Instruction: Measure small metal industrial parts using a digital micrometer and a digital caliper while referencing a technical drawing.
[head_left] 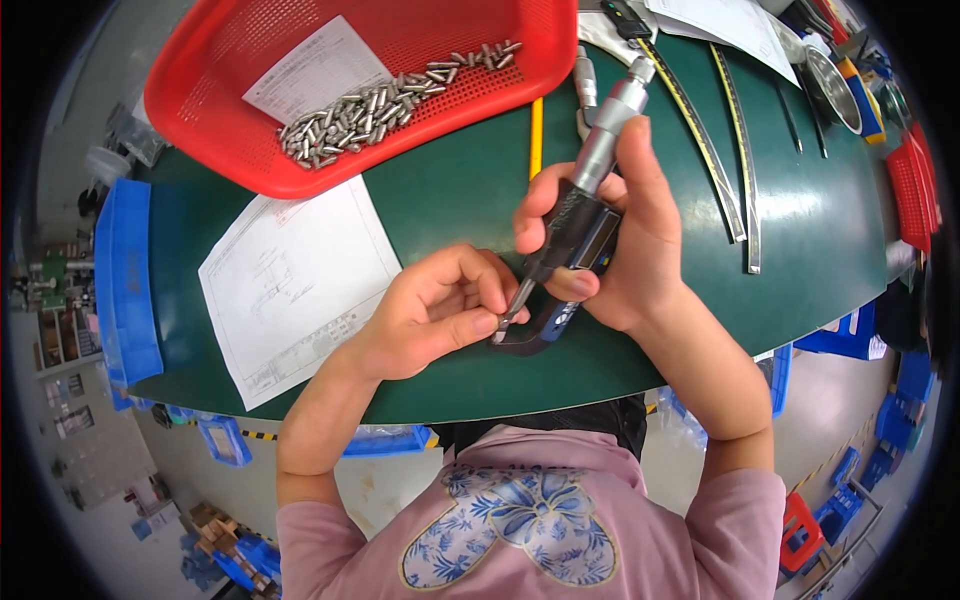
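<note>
Currently, the right hand (pixel 640 235) wraps its fingers around a micrometer (pixel 570 225) above the counter (pixel 820 210), near the curved front edge. The left hand (pixel 435 310) touches the measuring end; what its fingers pinch, I cannot tell. Green surface spreads rightward.

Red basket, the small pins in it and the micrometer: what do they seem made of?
Red basket: probably plastic, by its semi-glossy, moulded, perforated look. Small pins: likely metal, given bright silvery glints. Micrometer: satin silvery barrel, probably metal; black frame, material unclear.
</note>
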